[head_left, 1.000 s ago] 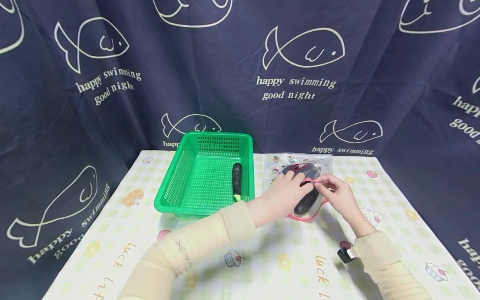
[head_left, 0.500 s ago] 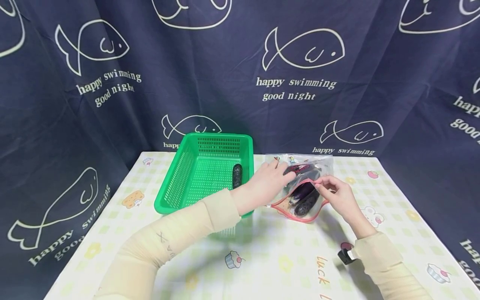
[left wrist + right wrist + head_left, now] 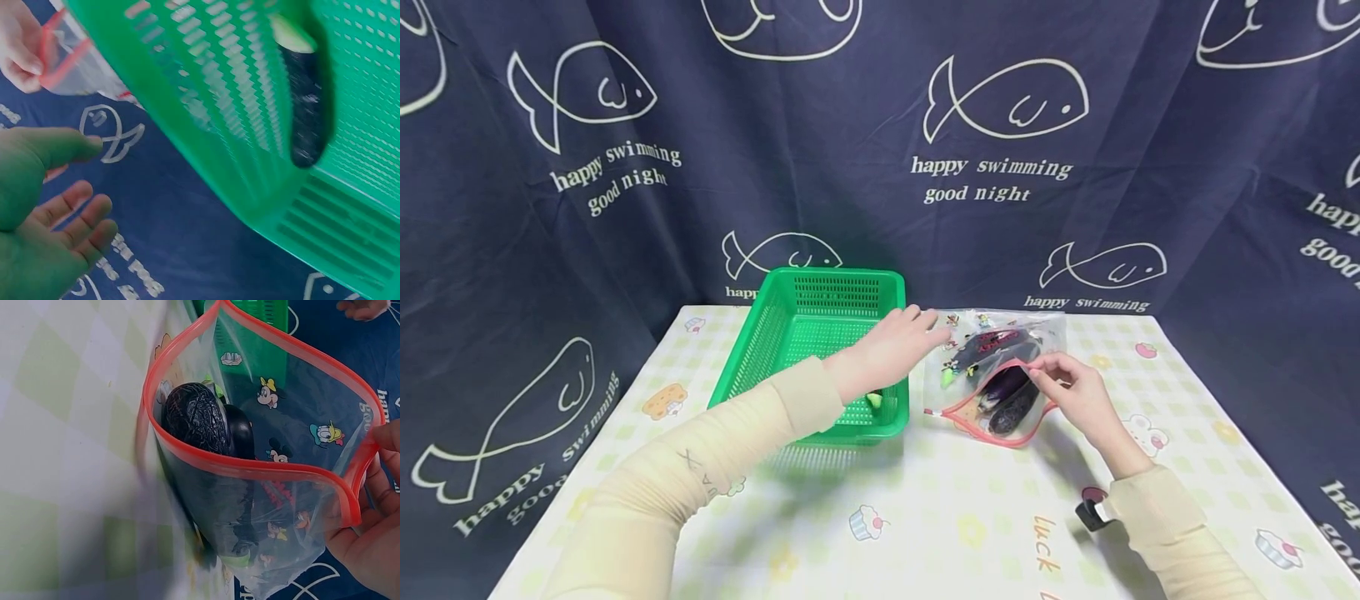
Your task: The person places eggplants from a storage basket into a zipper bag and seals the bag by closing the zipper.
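My left hand reaches over the right side of the green plastic basket with its fingers extended and nothing in them. Inside the basket lies a dark eggplant with a pale green stem end; in the head view my forearm hides most of it. My right hand pinches the red rim at one corner of a clear zip bag, whose mouth gapes. Several dark eggplants lie in this bag, their rounded ends near the mouth in the right wrist view. Cartoon figures are printed on the plastic.
Basket and bag stand side by side on a table with a checked, printed cloth. A dark blue curtain with fish drawings hangs right behind the table's far edge. A black strap shows at my right wrist.
My left hand has moved left, away from the bag and over to the basket, uncovering the bag's mouth and the eggplants in it. My right hand keeps its hold on the rim.
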Demonstrator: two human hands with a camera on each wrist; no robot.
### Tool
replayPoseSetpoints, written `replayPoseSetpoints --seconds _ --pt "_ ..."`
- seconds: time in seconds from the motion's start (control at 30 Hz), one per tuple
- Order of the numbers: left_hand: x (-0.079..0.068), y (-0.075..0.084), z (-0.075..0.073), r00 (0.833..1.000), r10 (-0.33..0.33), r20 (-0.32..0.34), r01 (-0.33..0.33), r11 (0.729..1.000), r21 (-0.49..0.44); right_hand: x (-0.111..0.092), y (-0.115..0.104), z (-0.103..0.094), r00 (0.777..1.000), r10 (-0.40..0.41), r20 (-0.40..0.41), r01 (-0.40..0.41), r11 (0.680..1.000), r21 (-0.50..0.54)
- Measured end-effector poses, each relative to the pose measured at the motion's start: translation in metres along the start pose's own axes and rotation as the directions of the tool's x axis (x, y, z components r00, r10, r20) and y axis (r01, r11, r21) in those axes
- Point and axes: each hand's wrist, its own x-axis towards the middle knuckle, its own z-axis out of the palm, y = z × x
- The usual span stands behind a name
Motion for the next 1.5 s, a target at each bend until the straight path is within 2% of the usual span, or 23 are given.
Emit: replayPoseSetpoints --seconds 0.23,0.5,0.73,0.87,1.1,1.3,1.5 --pt "-0.008 -0.028 0.015 0.997 0.025 0.067 -0.024 1.0 -0.013 -0.001 -0.001 -0.002 1.0 0.011 0.004 -0.011 1.0 -0.008" --pt "-0.015 -0.051 0.039 0.989 0.141 0.045 -0.139 0.989 -0.057 -0.002 -0.001 -0.004 1.0 0.024 0.002 -0.024 0.999 -0.036" --pt "-0.011 -0.062 0.056 0.977 0.206 0.048 -0.202 0.977 -0.064 -0.004 0.001 -0.006 1.0 0.018 -0.008 -0.018 0.999 -0.036" --pt "-0.011 -0.068 0.064 0.976 0.215 0.038 -0.212 0.975 -0.065 -0.005 0.002 -0.006 1.0 0.018 -0.013 -0.018 0.999 -0.033" --pt "-0.014 -0.081 0.078 0.981 0.188 0.039 -0.186 0.981 -0.061 -0.005 0.004 -0.006 1.0 0.026 -0.017 -0.026 0.999 -0.025" --pt "-0.017 -0.088 0.088 0.972 0.197 0.128 -0.194 0.98 -0.039 -0.003 0.028 -0.004 1.0 0.025 -0.019 -0.025 1.0 0.001" --pt "-0.019 -0.09 0.099 0.948 0.212 0.237 -0.21 0.977 -0.034 -0.002 0.041 -0.004 0.999 0.029 -0.017 -0.029 1.0 0.001"
